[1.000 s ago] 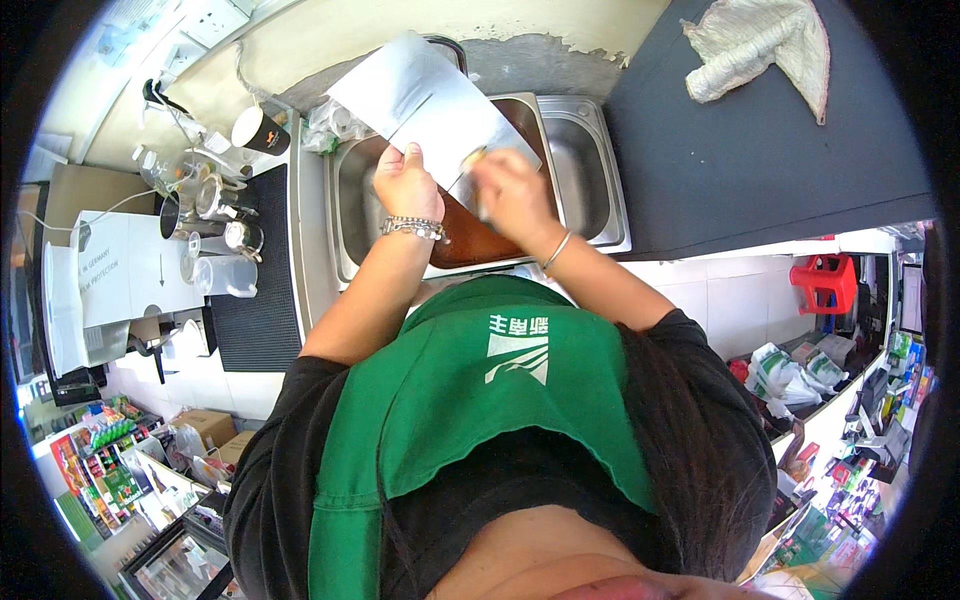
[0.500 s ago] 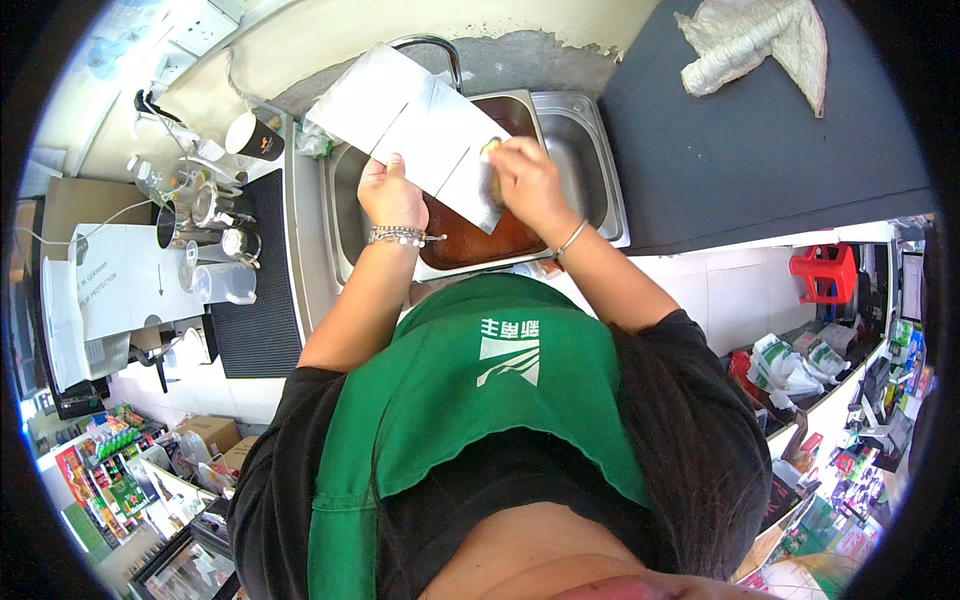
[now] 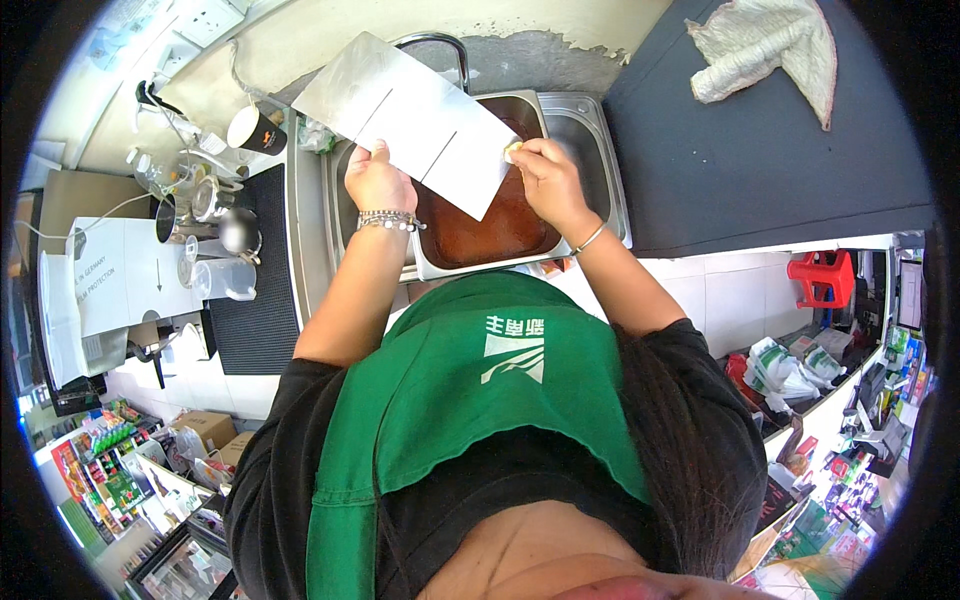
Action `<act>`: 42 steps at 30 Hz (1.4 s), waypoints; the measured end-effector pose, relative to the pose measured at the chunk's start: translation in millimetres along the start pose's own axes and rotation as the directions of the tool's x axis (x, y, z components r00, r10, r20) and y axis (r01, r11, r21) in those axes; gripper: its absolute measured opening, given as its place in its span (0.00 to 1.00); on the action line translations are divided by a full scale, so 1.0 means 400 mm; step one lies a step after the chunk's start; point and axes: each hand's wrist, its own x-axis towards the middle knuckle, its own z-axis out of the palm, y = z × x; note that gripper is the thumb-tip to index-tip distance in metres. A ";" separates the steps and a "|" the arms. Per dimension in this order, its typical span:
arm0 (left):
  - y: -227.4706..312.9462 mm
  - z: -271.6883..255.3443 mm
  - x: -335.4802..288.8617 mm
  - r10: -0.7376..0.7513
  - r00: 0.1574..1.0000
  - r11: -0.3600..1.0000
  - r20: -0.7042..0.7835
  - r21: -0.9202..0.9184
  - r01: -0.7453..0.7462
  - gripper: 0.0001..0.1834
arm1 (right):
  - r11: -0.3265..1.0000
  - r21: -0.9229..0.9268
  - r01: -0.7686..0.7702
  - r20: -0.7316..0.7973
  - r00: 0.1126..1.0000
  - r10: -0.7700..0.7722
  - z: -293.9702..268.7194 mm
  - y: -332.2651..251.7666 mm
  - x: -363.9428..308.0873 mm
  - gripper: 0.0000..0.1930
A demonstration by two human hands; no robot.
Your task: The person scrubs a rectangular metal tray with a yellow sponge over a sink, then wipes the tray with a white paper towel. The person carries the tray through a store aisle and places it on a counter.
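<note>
Tilted over the sink is a flat, shiny metal sheet with two narrow dark slots. My left hand grips its lower left edge, thumb on top. At the sheet's right edge, my right hand pinches a small yellowish piece, perhaps a sponge, mostly hidden by the fingers. Beneath the sheet a deep rectangular metal pan with reddish-brown contents sits in the sink; the sheet covers part of it.
A curved faucet rises behind the sink. On the left, jugs and a plastic measuring cup stand by a black ribbed mat, near a paper cup. A crumpled cloth lies on the dark counter at right.
The sheet and my left hand have shifted slightly left and up. My right hand has moved a little right, from over the sheet's face to its right edge.
</note>
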 end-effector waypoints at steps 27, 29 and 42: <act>-0.042 0.003 -0.003 0.000 0.999 0.997 -0.040 0.075 0.003 0.11 | 0.987 0.156 0.045 0.187 0.980 -0.074 0.086 -0.128 -0.007 0.10; -0.057 0.004 -0.011 -0.005 1.000 0.998 0.019 0.062 0.004 0.11 | 0.987 0.133 0.089 0.176 0.978 -0.112 0.087 -0.125 0.033 0.11; -0.039 0.030 -0.041 -0.037 0.999 0.998 -0.020 0.053 0.038 0.11 | 0.954 0.147 0.261 0.218 0.932 -0.288 0.048 -0.154 0.053 0.13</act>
